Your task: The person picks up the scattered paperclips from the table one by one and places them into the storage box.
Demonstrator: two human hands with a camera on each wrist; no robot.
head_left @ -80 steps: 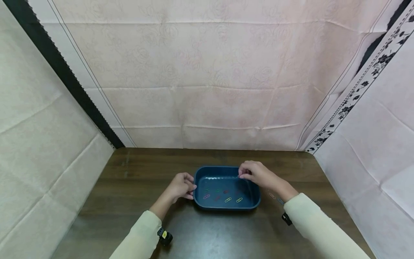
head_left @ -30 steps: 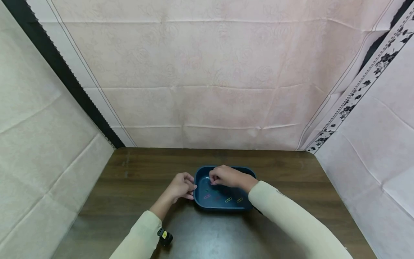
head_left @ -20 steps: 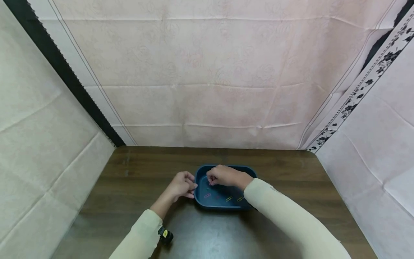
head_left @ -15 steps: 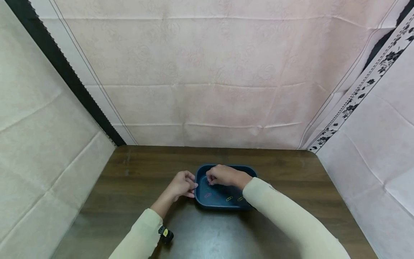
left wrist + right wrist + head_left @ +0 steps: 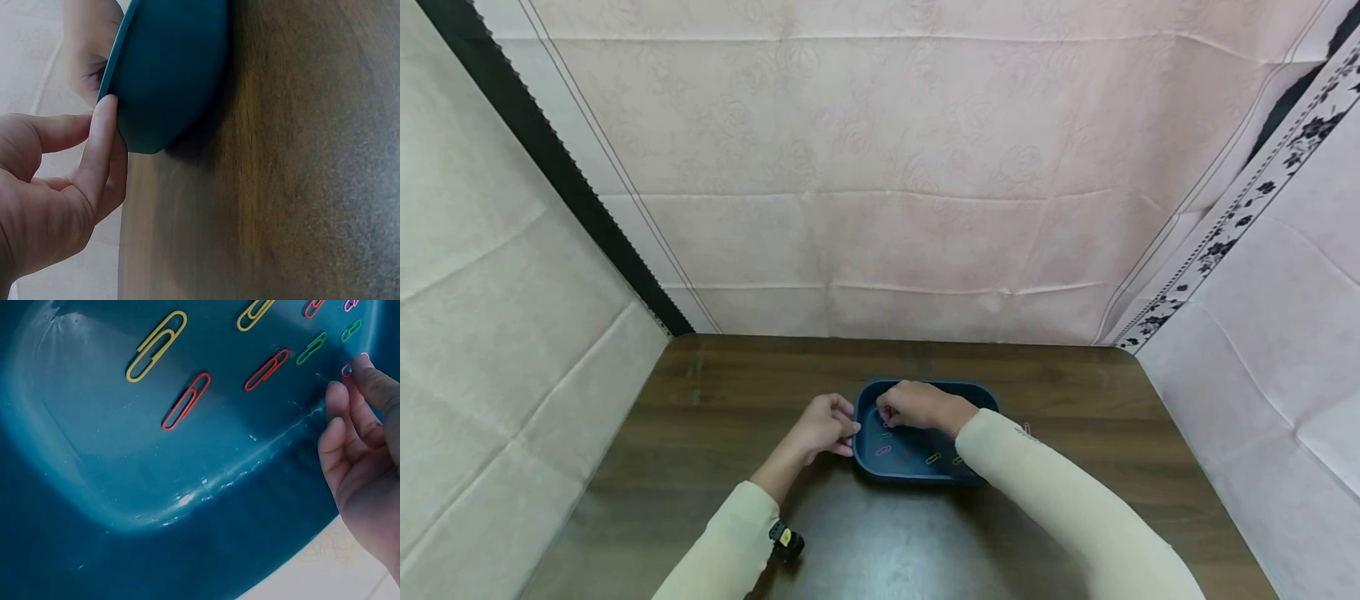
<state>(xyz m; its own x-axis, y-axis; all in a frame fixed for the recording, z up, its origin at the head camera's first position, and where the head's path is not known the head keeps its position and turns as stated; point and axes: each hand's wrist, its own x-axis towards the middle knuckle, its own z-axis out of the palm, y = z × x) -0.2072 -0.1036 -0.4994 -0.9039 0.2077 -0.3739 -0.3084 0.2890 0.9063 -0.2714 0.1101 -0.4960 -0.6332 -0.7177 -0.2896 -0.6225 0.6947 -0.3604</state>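
A blue tray (image 5: 917, 479) stands on the table, with several coloured paper clips lying in it. My left hand (image 5: 823, 429) pinches the tray's left rim between thumb and finger, as the left wrist view shows. Over the far left part of the tray, my right hand (image 5: 921, 406) pinches a pink paper clip (image 5: 347, 370), partly hidden by the fingertips. Near it on the tray floor lie green paper clips (image 5: 311, 349), red paper clips (image 5: 267, 370) and yellow paper clips (image 5: 157, 347). Another pink paper clip (image 5: 883, 450) lies toward the tray's near left.
The brown wooden table (image 5: 737, 375) is bordered by pale cloth (image 5: 880, 167) at the back and sides. A pale paper clip (image 5: 1027, 428) shows beside the right sleeve (image 5: 1060, 483), which covers part of the table. A black wrist camera (image 5: 787, 542) sits on my left wrist.
My right hand has moved left from the tray's right rim to its far left part, then stayed nearly still. The left hand has kept its hold on the rim.
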